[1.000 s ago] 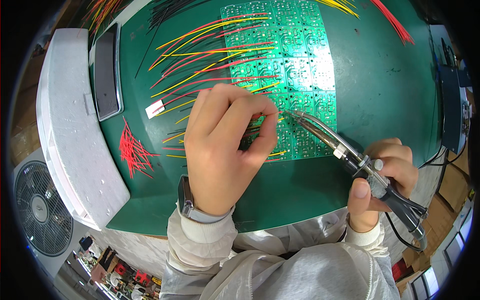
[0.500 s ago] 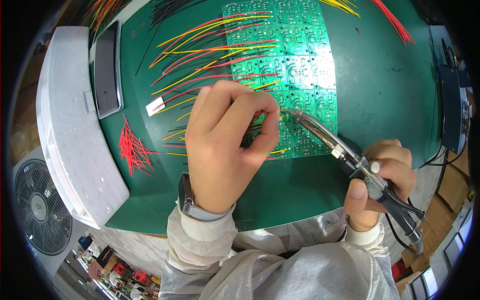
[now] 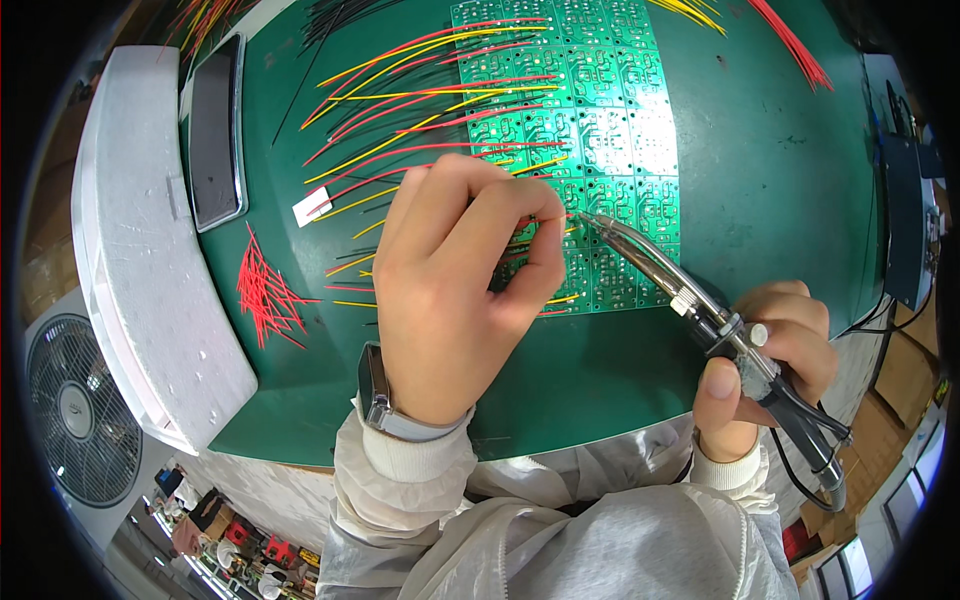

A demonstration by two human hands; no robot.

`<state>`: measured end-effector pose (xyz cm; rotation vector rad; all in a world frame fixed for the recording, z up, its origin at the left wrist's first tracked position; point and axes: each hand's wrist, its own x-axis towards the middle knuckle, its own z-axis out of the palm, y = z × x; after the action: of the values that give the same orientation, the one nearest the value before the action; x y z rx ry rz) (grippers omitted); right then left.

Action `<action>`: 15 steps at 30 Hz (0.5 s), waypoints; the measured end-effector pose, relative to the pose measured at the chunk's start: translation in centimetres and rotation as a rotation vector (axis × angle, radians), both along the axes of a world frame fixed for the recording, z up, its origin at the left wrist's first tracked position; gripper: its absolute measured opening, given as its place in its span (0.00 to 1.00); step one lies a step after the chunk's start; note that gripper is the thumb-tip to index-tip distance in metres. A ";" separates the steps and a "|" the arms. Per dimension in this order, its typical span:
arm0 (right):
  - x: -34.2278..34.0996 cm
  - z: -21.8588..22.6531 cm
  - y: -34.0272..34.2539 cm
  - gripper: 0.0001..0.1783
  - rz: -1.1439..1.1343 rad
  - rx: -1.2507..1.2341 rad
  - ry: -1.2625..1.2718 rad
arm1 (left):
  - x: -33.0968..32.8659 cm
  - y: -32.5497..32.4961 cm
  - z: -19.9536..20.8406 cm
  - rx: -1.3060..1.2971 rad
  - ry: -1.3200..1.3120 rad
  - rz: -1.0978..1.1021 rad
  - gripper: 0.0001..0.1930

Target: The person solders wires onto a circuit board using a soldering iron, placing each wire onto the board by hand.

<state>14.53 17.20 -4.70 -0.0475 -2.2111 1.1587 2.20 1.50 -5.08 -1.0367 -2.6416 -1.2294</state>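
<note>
My left hand (image 3: 450, 285) is over the lower left part of a green circuit board panel (image 3: 640, 190). Its thumb and forefinger are pinched on a thin red wire, mostly hidden by the fingers, whose end shows at the board. In my right hand (image 3: 785, 350) is a soldering iron (image 3: 658, 268) with a feed tube along it. The iron slants up and left, its tip at the board beside the wire end. Red, yellow and black wires (image 3: 420, 150) fan out leftward from the panel's left columns, some passing under my left hand.
Short red wires (image 3: 268, 295) lie in a pile left of my hand. A phone (image 3: 217, 135) and a white foam box (image 3: 150, 250) line the left side. Yellow wires (image 3: 690, 12) and red wires (image 3: 790, 45) lie at the back. A fan (image 3: 85, 410) stands lower left; a dark blue device (image 3: 908, 220) stands right.
The panel and its wires have shifted slightly right and up in the picture. Both hands and the iron have moved slightly right, the iron's tip still at the board by the pinched wire.
</note>
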 end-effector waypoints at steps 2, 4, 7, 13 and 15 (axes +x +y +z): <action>0.0 -0.1 0.0 0.20 0.000 -0.001 -0.003 | 0.1 0.0 -0.1 0.004 -0.004 0.002 0.08; -0.1 0.0 0.0 0.20 0.015 0.000 -0.010 | 0.0 0.0 -0.1 0.007 -0.008 0.005 0.08; 0.0 0.2 0.2 0.20 0.038 0.001 -0.023 | -0.2 0.1 0.0 -0.002 0.002 -0.002 0.08; -0.3 0.0 -0.1 0.20 -0.002 -0.024 0.006 | -0.2 0.0 0.0 -0.004 0.002 0.003 0.08; -0.3 0.0 0.0 0.20 0.010 -0.014 -0.005 | -0.3 -0.1 -0.1 -0.001 0.006 -0.005 0.08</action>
<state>14.27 17.16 -4.68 -0.0453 -2.2098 1.1799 1.93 1.38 -5.13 -1.0460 -2.6373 -1.2240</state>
